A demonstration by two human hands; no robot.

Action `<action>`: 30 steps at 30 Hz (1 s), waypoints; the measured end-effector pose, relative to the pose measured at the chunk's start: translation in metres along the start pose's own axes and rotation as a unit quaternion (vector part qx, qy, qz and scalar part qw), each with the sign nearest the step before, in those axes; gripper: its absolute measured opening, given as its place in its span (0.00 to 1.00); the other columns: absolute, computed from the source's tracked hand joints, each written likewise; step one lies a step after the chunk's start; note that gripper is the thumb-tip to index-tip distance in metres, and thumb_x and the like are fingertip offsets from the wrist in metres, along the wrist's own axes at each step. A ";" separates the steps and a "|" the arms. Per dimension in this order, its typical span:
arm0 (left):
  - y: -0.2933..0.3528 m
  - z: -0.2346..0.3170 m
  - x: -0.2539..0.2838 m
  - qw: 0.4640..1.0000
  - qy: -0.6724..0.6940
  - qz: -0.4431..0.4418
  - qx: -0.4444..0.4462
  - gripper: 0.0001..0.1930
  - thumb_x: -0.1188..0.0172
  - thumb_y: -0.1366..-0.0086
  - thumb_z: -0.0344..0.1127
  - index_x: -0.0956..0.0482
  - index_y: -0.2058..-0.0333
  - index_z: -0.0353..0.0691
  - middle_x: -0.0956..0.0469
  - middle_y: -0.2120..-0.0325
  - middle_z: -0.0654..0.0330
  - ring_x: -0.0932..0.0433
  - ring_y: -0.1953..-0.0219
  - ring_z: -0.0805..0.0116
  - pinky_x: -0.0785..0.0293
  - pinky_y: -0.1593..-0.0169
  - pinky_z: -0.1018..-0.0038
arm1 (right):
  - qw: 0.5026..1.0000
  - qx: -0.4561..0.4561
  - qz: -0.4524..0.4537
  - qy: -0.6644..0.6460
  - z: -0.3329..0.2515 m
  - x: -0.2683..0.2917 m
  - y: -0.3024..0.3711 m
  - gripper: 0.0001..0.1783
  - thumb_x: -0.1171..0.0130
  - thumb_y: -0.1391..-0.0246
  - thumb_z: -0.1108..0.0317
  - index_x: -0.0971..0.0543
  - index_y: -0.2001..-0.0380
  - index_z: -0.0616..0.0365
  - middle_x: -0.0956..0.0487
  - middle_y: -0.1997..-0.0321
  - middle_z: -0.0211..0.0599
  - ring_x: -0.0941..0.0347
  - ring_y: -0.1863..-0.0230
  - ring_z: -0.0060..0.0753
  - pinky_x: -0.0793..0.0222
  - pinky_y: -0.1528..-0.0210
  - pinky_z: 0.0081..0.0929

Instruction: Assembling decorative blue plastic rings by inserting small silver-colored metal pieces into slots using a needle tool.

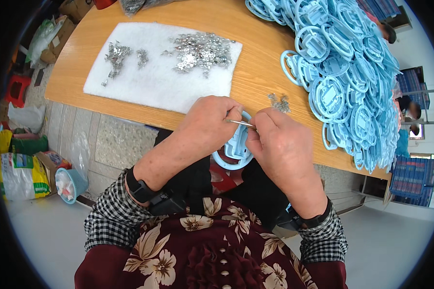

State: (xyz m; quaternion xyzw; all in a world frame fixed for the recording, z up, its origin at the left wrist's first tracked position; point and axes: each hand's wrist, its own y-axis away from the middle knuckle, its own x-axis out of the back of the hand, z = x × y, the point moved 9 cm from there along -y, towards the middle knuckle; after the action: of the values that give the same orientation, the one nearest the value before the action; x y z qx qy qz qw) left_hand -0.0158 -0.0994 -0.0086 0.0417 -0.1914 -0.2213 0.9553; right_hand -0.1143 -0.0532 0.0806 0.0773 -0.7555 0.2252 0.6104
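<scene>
The light-blue oval plastic frame with a boxy moulded centre (235, 149) is sitting between the two hands, above the dark-clothed lap (193, 176) at the near edge of the honey-coloured wooden table (260, 62) (whether it is resting on that edge, I cannot tell). The right hand (285, 139) is pinching a slim silver metal rod (241, 123) between thumb and forefinger; the left hand (207, 118) is curling its fingers in tightly at the rod's other end, its knuckles hiding what they are gripping. The frame is looking light, stiff and smooth, perhaps slippery, with a thin ring that is probably more fragile than the centre; the lower rim, lying free of fingers, is offering the best hold. A white fibrous padding sheet (130, 84) bearing scattered silver metal bits (202, 53) is lying leftward, a small cluster of silver metal pieces (278, 102) is lying just beyond the right hand, and a tall heap of light-blue plastic frames (330, 98) is crowding the right. The lap side is giving the easiest room for turning.
</scene>
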 end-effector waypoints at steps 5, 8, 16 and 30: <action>0.000 0.002 0.001 1.000 -0.007 -0.004 -0.024 0.16 0.45 0.28 0.39 0.19 0.61 0.28 0.19 0.76 0.51 0.22 0.74 0.70 0.26 0.69 0.69 | 0.998 -0.008 -0.011 -0.066 0.012 -0.008 0.007 0.05 0.37 0.49 0.71 0.23 0.69 0.56 0.23 0.70 0.38 0.23 0.69 0.43 0.27 0.70 0.36; 0.000 0.000 0.000 1.000 -0.003 -0.013 -0.003 0.16 0.46 0.28 0.39 0.18 0.61 0.29 0.19 0.76 0.54 0.22 0.74 0.73 0.25 0.70 0.72 | 0.979 -0.110 0.023 -0.170 0.039 -0.009 0.017 0.07 0.37 0.46 0.69 0.21 0.63 0.56 0.21 0.67 0.40 0.23 0.71 0.38 0.28 0.70 0.31; 0.010 -0.006 -0.009 0.974 0.201 -0.103 0.024 0.16 0.49 0.27 0.36 0.21 0.50 0.31 0.17 0.65 0.61 0.20 0.65 0.77 0.22 0.61 0.77 | 0.702 -0.343 -0.132 -0.610 0.054 -0.063 0.051 0.15 0.45 0.31 0.57 0.21 0.58 0.59 0.23 0.73 0.20 0.36 0.77 0.09 0.42 0.76 0.11; 0.036 0.042 -0.001 0.977 -0.075 -0.036 -0.198 0.24 0.44 0.41 0.30 0.28 0.45 0.30 0.22 0.55 0.44 0.21 0.53 0.49 0.25 0.48 0.65 | 0.708 -0.320 -0.121 -0.618 0.048 -0.057 0.053 0.13 0.42 0.33 0.58 0.22 0.59 0.58 0.23 0.74 0.20 0.37 0.78 0.08 0.43 0.76 0.11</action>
State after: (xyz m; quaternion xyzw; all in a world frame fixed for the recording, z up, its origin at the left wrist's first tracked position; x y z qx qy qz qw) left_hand -0.0183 -0.0659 0.0356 -0.1585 -0.2130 -0.2912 0.9191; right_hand -0.1641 -0.0364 0.0055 0.0906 -0.9747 -0.2038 0.0178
